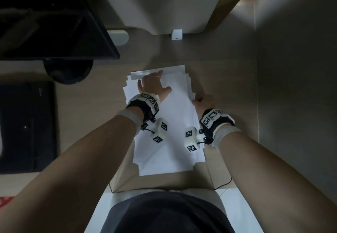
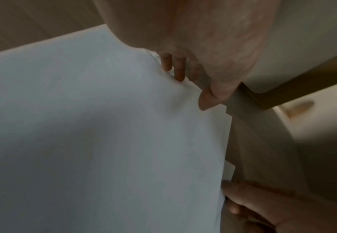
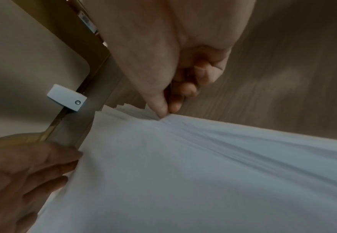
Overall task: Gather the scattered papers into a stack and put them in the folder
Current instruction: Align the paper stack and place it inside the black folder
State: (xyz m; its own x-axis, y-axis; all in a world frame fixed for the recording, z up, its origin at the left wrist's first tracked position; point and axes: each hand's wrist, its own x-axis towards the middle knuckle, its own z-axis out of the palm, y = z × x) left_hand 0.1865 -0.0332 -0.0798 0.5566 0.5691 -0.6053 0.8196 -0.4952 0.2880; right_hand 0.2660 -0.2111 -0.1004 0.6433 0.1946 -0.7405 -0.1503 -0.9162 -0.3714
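A loose pile of white papers (image 1: 164,141) lies fanned out in the middle of the wooden desk (image 1: 228,87). My left hand (image 1: 153,83) lies on the pile's far left part, its straight fingers (image 2: 178,69) pressing the top sheet (image 2: 103,141). At the pile's right edge my right hand (image 1: 202,101) pinches the sheets (image 3: 203,173), with the thumb (image 3: 159,108) on top and the other fingers curled below. I cannot pick out a folder with certainty.
A flat black case (image 1: 27,127) lies at the left, behind it a dark monitor (image 1: 54,23) on a round foot. A pale rounded panel (image 1: 173,3) and a small white device (image 1: 176,34) stand at the back. Bare desk extends right of the pile.
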